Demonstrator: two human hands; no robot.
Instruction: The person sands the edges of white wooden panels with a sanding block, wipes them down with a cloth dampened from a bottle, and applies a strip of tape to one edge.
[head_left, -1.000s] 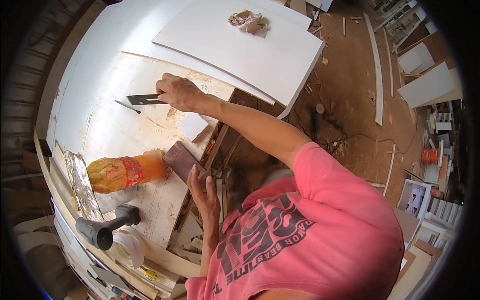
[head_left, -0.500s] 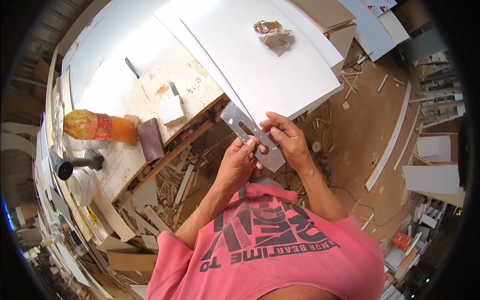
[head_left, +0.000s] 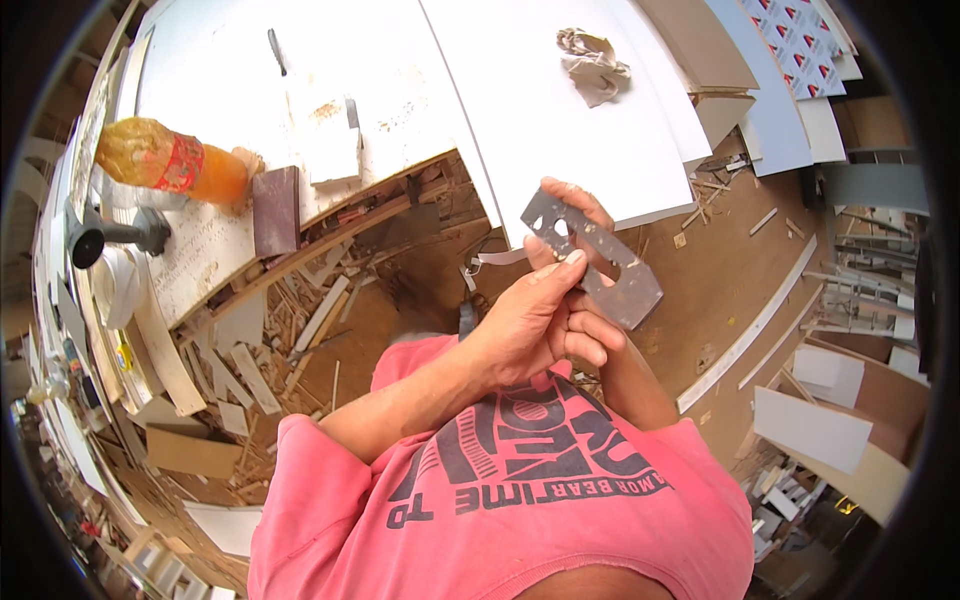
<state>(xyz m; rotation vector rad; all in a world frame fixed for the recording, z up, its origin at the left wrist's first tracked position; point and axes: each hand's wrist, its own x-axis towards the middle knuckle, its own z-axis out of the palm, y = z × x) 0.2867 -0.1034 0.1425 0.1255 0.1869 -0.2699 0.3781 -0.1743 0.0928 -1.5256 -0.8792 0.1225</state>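
Between my two hands is a plane blade [head_left: 638, 290], a flat dark metal plate with a long slot, holes and pale specks. My left hand [head_left: 535, 325] grips its lower edge, the thumb lying on the near face and the fingers curled under. Behind the plate is my right hand [head_left: 580, 203], mostly hidden by it; fingertips show past its upper end. The blade is tilted, over the near corner of a white panel [head_left: 560, 150] on the bench. A crumpled, brownish paper or cloth [head_left: 593, 68] lies farther back on that panel.
On the worktable [head_left: 230, 245] at left are an orange bottle [head_left: 180, 165], a dark brown block [head_left: 276, 212], a white block [head_left: 337, 160] and a dark slim tool [head_left: 276, 52]. A black-ended tool [head_left: 115, 235] sits near its left edge. Wood offcuts [head_left: 320, 320] litter the floor.
The blade has moved right and been turned over to show another face. My right hand has gone from beside it to behind it; my left thumb now presses its face.
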